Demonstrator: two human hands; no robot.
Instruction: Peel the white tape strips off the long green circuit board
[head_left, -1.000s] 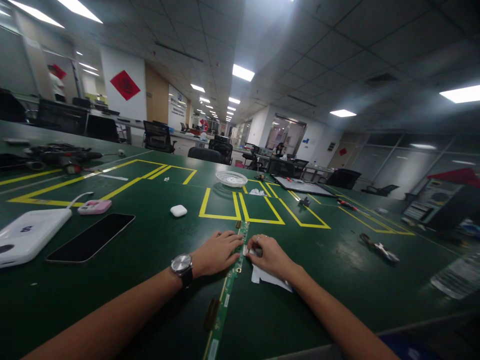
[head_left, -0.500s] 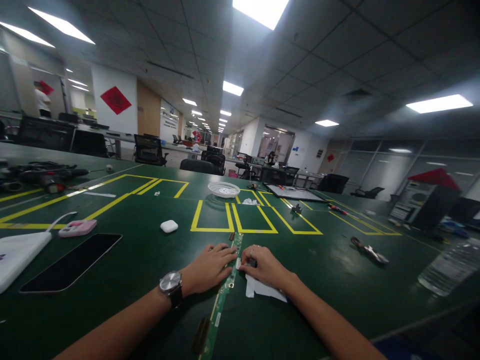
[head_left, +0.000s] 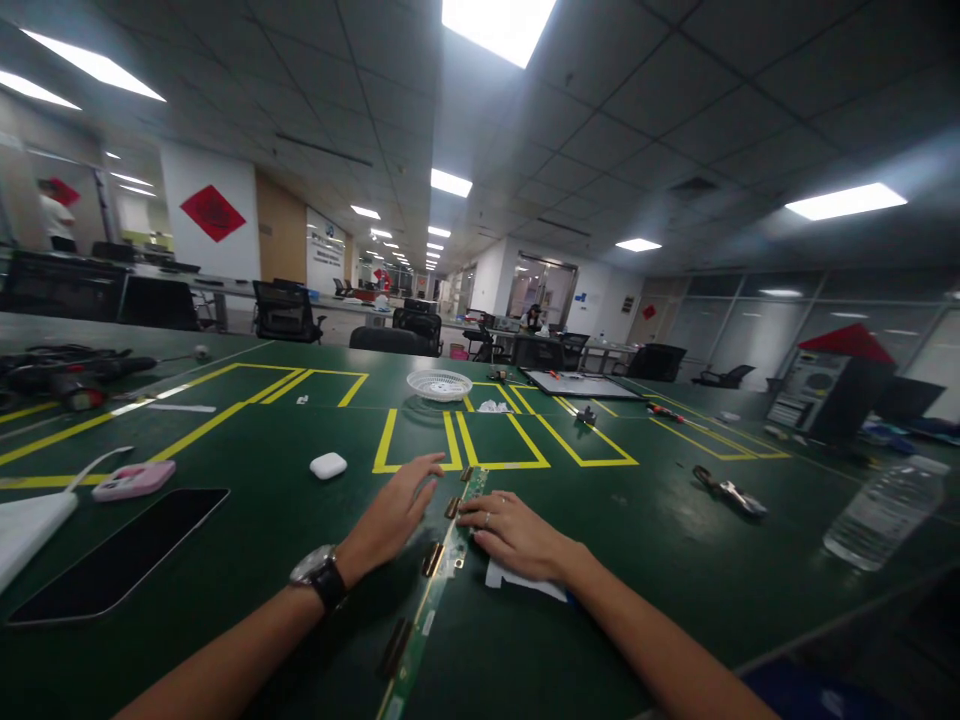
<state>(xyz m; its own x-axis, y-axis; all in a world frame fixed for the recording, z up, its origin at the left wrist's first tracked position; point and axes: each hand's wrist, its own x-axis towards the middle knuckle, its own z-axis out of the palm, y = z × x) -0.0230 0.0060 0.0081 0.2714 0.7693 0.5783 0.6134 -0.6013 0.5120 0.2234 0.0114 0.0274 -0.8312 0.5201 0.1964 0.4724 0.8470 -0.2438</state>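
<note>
1. A long, narrow green circuit board strip lay on the green table, running from the near edge away toward the yellow taped boxes at the middle of the surface.
2. The left hand hovered just left of the strip's far part, fingers spread open and raised, gripping nothing; a wristwatch sat on that wrist.
3. The right hand lay flat, palm down, its fingers stretched out and touching the strip's right side. It clasped nothing.
4. A white paper scrap lay on the table under the heel of the right hand, beside the strip.
5. Toward the left edge lay a black phone, a pink device and a white earbud case.
6. A white basket stood beyond the taped boxes.
7. Toward the right edge lay pliers and a water bottle on its side.
</note>
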